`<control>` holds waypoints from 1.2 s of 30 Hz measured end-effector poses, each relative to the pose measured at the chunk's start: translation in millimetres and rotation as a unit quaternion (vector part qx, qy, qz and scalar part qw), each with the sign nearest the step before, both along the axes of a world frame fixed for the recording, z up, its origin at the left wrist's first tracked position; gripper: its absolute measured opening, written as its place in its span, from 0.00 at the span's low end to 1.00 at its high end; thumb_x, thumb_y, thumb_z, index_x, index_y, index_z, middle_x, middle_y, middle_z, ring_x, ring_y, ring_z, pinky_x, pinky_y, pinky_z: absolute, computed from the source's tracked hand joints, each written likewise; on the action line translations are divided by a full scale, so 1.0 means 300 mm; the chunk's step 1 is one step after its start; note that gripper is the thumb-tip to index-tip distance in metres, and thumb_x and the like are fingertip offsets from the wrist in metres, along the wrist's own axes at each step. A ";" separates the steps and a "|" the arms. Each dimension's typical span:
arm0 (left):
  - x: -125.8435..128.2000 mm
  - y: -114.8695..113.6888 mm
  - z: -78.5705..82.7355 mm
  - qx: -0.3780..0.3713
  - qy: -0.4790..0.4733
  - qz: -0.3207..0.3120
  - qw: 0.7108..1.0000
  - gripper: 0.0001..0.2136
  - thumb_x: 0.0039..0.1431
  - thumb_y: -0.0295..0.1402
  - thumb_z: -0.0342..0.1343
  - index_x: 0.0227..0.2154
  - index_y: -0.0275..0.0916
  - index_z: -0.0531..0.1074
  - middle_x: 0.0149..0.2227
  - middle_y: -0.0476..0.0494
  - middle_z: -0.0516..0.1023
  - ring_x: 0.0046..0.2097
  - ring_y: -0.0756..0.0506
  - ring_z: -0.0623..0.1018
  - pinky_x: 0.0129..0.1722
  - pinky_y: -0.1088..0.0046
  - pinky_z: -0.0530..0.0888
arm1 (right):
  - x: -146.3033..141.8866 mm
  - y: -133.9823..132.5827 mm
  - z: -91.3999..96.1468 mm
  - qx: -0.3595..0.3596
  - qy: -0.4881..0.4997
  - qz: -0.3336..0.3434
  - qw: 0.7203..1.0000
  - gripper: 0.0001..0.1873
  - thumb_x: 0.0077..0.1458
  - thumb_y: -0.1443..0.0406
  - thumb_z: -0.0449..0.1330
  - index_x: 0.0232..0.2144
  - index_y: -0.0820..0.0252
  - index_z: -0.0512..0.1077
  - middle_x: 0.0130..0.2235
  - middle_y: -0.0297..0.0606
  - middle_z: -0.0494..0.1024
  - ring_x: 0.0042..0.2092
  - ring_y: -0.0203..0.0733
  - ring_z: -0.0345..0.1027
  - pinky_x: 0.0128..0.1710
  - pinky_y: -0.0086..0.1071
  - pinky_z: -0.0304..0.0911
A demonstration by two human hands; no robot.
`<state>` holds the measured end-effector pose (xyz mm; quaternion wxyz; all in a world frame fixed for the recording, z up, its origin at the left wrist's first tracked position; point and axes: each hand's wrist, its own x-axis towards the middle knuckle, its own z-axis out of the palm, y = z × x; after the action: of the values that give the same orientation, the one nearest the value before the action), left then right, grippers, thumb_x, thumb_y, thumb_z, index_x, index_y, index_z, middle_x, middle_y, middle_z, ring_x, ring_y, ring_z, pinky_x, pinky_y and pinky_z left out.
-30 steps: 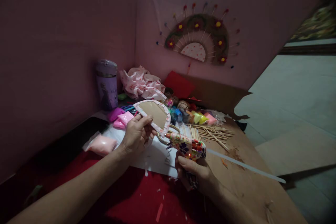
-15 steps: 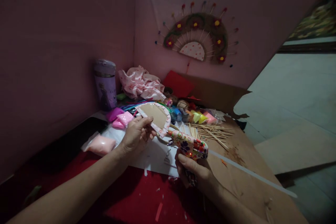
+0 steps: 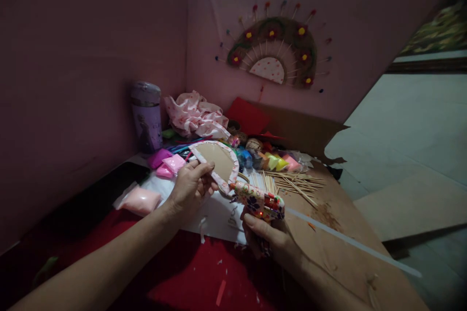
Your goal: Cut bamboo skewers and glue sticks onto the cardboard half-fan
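Between the thumb and fingers of my left hand (image 3: pixel 193 182) is a half-round cardboard piece (image 3: pixel 215 158), its edge wrapped in white-and-pink fabric. The bare brown cardboard side faces me, tilted up. My right hand (image 3: pixel 266 233) is closed round the handle of a glue gun (image 3: pixel 257 200) covered in a floral pattern, with a small orange light glowing on its side. Its nozzle points left and sits at the lower right corner of the fabric edge; whether it touches I cannot tell.
Wooden sticks (image 3: pixel 299 183) lie on brown cardboard (image 3: pixel 350 252) at the right. Behind are colourful clay packets (image 3: pixel 277 161), crumpled pink fabric (image 3: pixel 195 114) and a purple tumbler (image 3: pixel 146 116). A peach packet (image 3: pixel 140 200) lies left. A decorated half-round fan (image 3: pixel 272 51) hangs on the pink board.
The glue gun and my right hand have shifted slightly left, keeping the nozzle by the piece's corner. The half-round piece has tilted a little; my left hand is nearly still.
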<state>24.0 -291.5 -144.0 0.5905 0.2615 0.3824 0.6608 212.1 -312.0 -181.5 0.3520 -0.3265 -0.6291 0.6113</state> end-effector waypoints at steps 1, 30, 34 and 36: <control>0.000 0.000 0.001 0.000 -0.001 -0.001 1.000 0.09 0.43 0.30 0.61 0.25 0.36 0.65 0.21 0.52 0.72 0.18 0.55 0.70 0.17 0.83 0.67 | 0.001 -0.001 0.000 0.001 0.001 -0.002 1.000 0.22 0.54 0.52 0.57 0.18 0.61 0.63 0.13 0.28 0.62 0.13 0.28 0.52 0.14 0.26 0.42; 0.007 0.002 0.000 0.001 0.006 0.005 1.000 0.10 0.42 0.29 0.62 0.27 0.36 0.66 0.19 0.54 0.70 0.16 0.55 0.69 0.15 0.82 0.66 | 0.006 -0.006 -0.006 0.024 -0.039 0.007 0.999 0.23 0.54 0.50 0.56 0.19 0.62 0.65 0.13 0.28 0.61 0.14 0.27 0.51 0.15 0.25 0.44; 0.002 0.005 -0.005 -0.005 -0.006 0.010 1.000 0.10 0.42 0.29 0.62 0.26 0.36 0.66 0.19 0.54 0.70 0.16 0.55 0.69 0.15 0.82 0.66 | 0.005 -0.007 0.003 0.022 -0.047 0.004 0.999 0.22 0.53 0.50 0.56 0.22 0.63 0.67 0.12 0.27 0.61 0.14 0.28 0.51 0.16 0.26 0.43; 0.000 0.005 -0.006 -0.004 -0.013 0.004 1.000 0.09 0.43 0.30 0.61 0.26 0.37 0.66 0.18 0.54 0.70 0.16 0.55 0.68 0.15 0.82 0.65 | 0.004 -0.009 0.007 0.022 -0.050 0.005 0.998 0.22 0.54 0.50 0.56 0.22 0.63 0.67 0.12 0.28 0.61 0.14 0.28 0.52 0.16 0.26 0.43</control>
<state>23.9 -290.0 -145.7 0.5939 0.2496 0.3782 0.6648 213.4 -314.6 -179.4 0.3244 -0.3459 -0.6607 0.5819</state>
